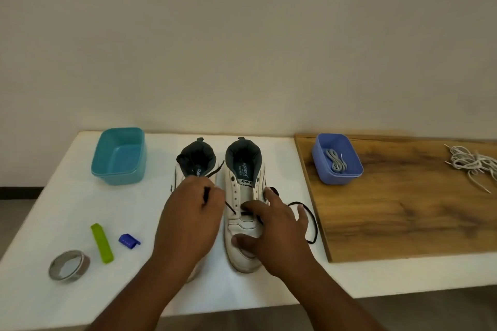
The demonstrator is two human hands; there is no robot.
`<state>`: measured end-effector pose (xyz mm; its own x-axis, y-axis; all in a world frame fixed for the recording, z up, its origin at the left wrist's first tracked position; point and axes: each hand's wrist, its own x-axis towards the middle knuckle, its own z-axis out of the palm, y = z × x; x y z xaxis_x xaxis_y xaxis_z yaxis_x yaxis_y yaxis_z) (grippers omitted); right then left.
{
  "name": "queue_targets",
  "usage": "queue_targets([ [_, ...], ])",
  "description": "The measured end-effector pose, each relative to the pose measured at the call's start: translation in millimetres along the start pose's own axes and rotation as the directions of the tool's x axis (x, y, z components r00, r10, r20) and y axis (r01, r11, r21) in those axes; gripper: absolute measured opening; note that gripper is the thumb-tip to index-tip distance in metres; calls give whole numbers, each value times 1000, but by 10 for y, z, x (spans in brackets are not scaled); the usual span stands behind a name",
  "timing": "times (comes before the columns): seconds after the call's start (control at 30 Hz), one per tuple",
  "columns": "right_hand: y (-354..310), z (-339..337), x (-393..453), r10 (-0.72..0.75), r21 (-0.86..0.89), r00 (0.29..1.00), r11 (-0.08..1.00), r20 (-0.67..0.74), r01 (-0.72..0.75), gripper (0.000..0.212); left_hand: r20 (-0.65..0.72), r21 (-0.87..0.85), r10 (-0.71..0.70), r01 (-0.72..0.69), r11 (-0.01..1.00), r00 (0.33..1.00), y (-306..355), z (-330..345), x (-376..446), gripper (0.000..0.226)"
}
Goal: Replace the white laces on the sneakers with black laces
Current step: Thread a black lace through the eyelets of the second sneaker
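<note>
Tape roll [69, 265], green clip [102, 243] and blue clip [129, 241] lie at the left of the white table [48, 196], with a teal tub [119, 156] behind. Left hand [189, 219] pinches one end of the black lace [206, 195] above the left sneaker [197, 162], which it largely covers. Right sneaker [243, 212] stands just beside; the lace crosses its lowest eyelets only. Right hand [274, 234] rests on the toe, fingers spread and relaxed, gripping nothing. The free lace end [312, 220] loops onto the table. The lace is probably light and limp; hold it at the stiff tip when threading. A blue tub [337, 158] on the wooden board [403, 209] holds a grey coil, and the white laces [472, 164] lie far right, partly cut off.
</note>
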<state>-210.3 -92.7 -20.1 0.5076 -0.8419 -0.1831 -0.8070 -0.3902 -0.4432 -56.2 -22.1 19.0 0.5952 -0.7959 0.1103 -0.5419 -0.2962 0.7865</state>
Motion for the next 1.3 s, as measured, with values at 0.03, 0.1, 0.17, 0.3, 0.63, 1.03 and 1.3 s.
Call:
queue_targets([
  [0.03,-8,-7,2,6,26,1000,1000,14,-6,68,-44,-49,-2,-1,999,999,8,-20,-10,28],
  [0.1,-19,-14,-5,9,45,1000,999,29,-11,69,-83,-150,-19,7,989,996,45,-5,-58,30],
  [0.17,-15,-2,-5,9,5,1000,1000,10,-9,70,-102,-238,-41,15,971,994,102,12,-91,29],
  [0.3,10,3,-7,-13,135,997,991,74,3,70,-26,-206,-29,23,978,999,72,0,-53,26],
  [0.63,189,-20,114,264,407,964,879,15,-247,34,-105,-466,4,-53,883,994,210,-107,-50,18],
  [1.03,464,-5,143,224,116,965,971,-135,-209,38,137,-858,-321,274,435,937,248,-208,25,31],
  [1.3,599,59,159,224,-70,940,966,-256,-249,48,148,-702,-298,313,640,943,231,-117,-33,19],
])
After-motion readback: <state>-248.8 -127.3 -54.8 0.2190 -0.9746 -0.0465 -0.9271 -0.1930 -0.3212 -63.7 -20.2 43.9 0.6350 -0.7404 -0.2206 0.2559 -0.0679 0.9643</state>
